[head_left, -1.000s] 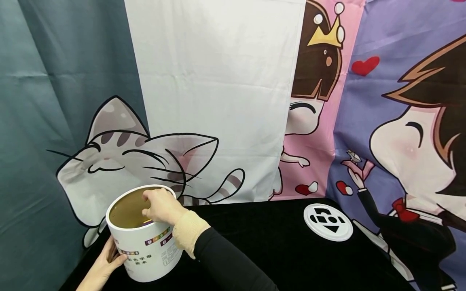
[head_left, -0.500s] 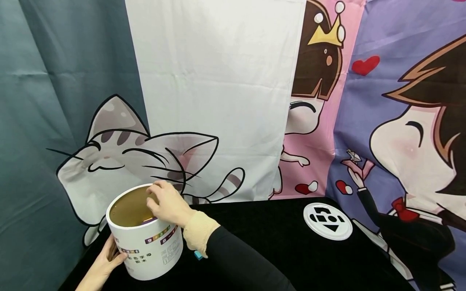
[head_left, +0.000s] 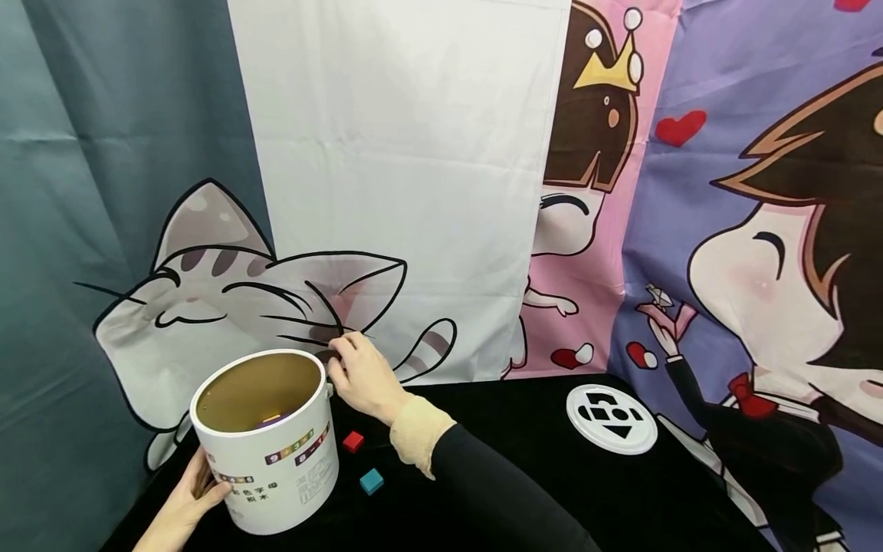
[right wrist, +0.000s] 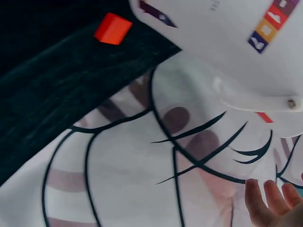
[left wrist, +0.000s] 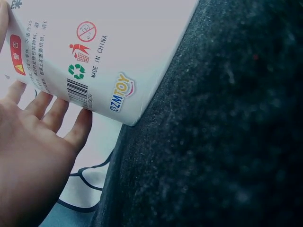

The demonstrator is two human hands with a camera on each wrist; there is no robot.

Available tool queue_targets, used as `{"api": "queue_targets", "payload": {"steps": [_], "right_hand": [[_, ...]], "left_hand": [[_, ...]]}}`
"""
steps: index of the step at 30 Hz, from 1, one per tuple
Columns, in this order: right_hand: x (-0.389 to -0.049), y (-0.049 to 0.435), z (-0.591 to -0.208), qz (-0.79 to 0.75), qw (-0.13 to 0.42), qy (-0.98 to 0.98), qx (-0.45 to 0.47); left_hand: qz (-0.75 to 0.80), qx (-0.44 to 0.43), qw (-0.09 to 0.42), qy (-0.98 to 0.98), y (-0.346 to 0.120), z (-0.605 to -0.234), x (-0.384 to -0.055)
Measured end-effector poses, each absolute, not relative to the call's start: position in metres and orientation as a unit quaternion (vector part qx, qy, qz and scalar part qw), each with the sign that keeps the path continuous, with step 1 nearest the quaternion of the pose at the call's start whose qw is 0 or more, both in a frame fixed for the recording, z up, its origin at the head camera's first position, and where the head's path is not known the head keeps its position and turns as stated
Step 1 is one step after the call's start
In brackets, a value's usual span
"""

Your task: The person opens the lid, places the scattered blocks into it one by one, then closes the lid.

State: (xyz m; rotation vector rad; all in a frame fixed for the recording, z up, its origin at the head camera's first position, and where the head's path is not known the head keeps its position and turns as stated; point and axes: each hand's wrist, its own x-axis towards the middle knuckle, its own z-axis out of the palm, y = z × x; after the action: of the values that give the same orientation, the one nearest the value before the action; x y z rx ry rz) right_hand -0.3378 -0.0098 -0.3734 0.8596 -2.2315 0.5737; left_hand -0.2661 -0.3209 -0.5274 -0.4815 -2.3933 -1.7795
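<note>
A white bucket [head_left: 276, 475] with printed labels stands tilted at the left of the black cloth, a small coloured piece [head_left: 274, 419] visible inside. My left hand [head_left: 182, 498] holds its lower left side, the thumb in front and the fingers round the wall; the left wrist view shows these fingers [left wrist: 78, 130] against the label. Just outside the bucket's right rim is my right hand [head_left: 366, 376], fingers bent. A sliver of red shows beside it at the right wrist view's edge; whether it is held is unclear. A red block [head_left: 353, 441] and a blue block [head_left: 372, 481] lie right of the bucket.
A round white lid [head_left: 612, 418] with shaped cut-outs lies on the black cloth [head_left: 497, 460] at the right. Behind the cloth hangs a printed curtain [head_left: 414, 153] with cartoon figures. The bucket's handle [right wrist: 260, 103] hangs at its side.
My right hand has come up out of the bucket and moved right, past its rim. The red and blue blocks, earlier behind the arm, are now uncovered. The left hand keeps its hold.
</note>
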Motion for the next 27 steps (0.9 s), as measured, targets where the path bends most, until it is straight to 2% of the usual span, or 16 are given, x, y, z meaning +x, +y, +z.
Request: {"api": "queue_targets", "payload": {"steps": [5, 18, 22, 27], "right_hand": [[-0.337, 0.002, -0.389, 0.200, 0.283, -0.888, 0.301], [-0.326, 0.017, -0.445, 0.053, 0.077, -0.957, 0.275], [-0.318, 0.014, -0.461, 0.032, 0.037, -0.961, 0.271], [-0.310, 0.009, -0.475, 0.022, 0.012, -0.964, 0.265]], "left_hand": [[-0.583, -0.160, 0.066, -0.794, -0.324, -0.528, -0.266], [-0.581, -0.173, 0.073, -0.792, -0.325, -0.531, -0.266], [-0.582, -0.172, 0.069, -0.792, -0.324, -0.530, -0.267], [-0.585, -0.170, 0.064, -0.790, -0.322, -0.531, -0.267]]}}
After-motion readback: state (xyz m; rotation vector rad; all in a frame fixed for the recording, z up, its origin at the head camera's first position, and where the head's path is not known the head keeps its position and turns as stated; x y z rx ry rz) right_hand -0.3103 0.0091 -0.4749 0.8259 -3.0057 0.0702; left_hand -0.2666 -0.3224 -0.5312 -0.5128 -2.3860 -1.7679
